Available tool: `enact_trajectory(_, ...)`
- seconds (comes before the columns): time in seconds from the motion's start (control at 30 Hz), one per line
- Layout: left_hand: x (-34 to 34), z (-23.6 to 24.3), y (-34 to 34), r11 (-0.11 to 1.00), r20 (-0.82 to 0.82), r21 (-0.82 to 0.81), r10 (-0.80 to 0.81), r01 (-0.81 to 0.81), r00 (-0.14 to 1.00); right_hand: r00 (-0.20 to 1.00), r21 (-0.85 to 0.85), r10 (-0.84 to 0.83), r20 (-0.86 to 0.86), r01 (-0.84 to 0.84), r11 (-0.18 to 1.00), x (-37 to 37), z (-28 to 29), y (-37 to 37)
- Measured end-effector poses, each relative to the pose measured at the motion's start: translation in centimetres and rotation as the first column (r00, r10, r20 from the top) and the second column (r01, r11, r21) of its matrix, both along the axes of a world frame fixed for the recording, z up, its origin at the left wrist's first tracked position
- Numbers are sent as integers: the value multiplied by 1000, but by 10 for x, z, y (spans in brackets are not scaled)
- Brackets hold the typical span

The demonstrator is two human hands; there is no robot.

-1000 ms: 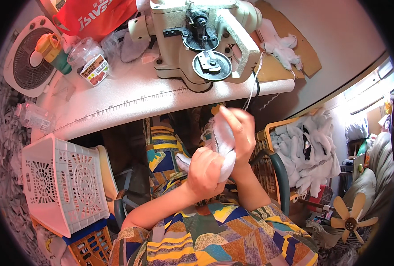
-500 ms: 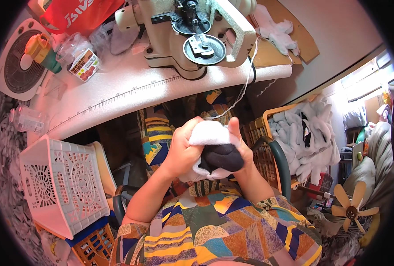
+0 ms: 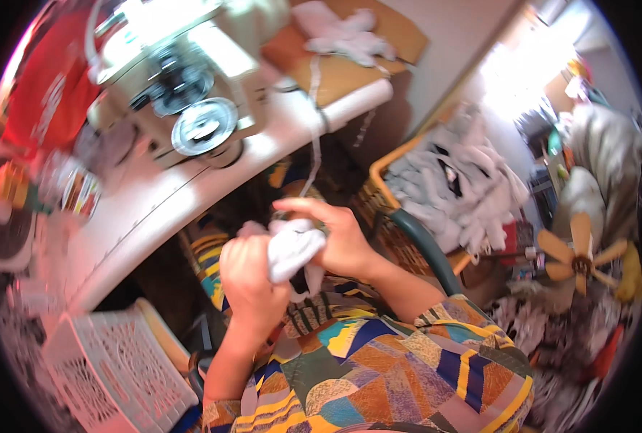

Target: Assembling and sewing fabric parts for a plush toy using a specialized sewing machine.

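Nearest is the person's patterned shirt [image 3: 379, 361], and just beyond it a bunched white cloth piece [image 3: 292, 249] lies between both hands, above the lap. The left hand [image 3: 250, 273] has its fingers curled tight against the cloth's left side; the right hand [image 3: 339, 242] is at its right, index finger stretched out — whether its other fingers pinch the cloth cannot be told. Farther right, a yellow-rimmed basket [image 3: 380, 172] holds piled white pieces [image 3: 473, 202]. Beyond the hands, a white thread [image 3: 316, 137] hangs past the edge of the table [image 3: 166, 198], on which the sewing machine [image 3: 227, 50] stands. The thread could snag on a finger, since it drops so near the right hand; the bunched cloth could twist if the hands pull unevenly. Half a second ago the cloth gaped around a large dark part — now white covers most of it, and the view has swung rightward.
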State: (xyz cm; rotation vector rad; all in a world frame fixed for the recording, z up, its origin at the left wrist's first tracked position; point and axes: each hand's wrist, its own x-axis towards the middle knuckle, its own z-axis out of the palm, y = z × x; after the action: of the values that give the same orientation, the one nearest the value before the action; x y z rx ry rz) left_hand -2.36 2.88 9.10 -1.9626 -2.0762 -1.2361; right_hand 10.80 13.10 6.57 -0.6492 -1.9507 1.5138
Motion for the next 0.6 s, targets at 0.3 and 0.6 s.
enact_trajectory(0.3,26,-7,22,999,-81,-13,-51,50,995,916,244,-320,244,262,934,47,28,8)
enact_trajectory(0.6,42,12,13,939,166,-13,-336,343,927,587,563,-797,-140,709,424,169,96,31)
